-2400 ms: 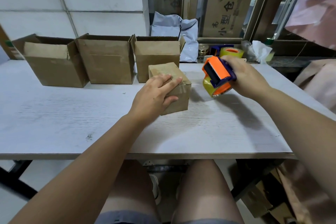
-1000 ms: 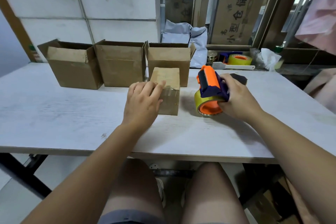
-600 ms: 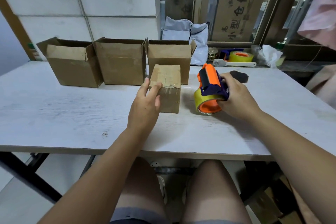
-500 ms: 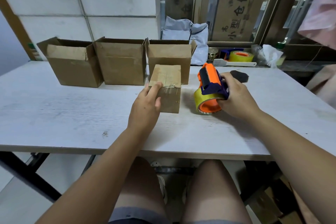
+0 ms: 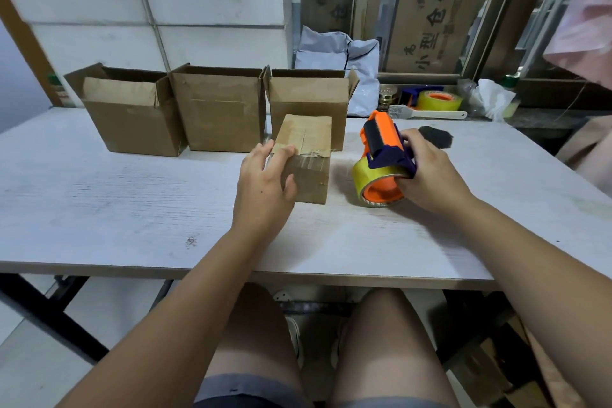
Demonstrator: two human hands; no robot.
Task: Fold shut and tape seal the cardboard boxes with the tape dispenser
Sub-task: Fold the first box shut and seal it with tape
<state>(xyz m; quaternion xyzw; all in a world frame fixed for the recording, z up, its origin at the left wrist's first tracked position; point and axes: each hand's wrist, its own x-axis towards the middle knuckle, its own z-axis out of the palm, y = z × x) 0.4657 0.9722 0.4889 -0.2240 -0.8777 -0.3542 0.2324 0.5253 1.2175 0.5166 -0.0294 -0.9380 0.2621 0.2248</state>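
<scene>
Since the sealed box point(image 5: 309, 139) looks light and stiff, we'd take it by the sides | left hand point(image 5: 261, 189): fingers flat on it | right hand point(image 5: 427, 175): fingers wrapped round tape dispenser point(image 5: 381, 149)

Box point(image 5: 311, 182) under my fingers point(image 5: 280, 161): matt brown cardboard, glossy clear tape strip point(image 5: 311, 161). Tape dispenser point(image 5: 381, 139) I hold: smooth orange and blue plastic. Desk point(image 5: 132, 202): matt white, wood-grained.
</scene>
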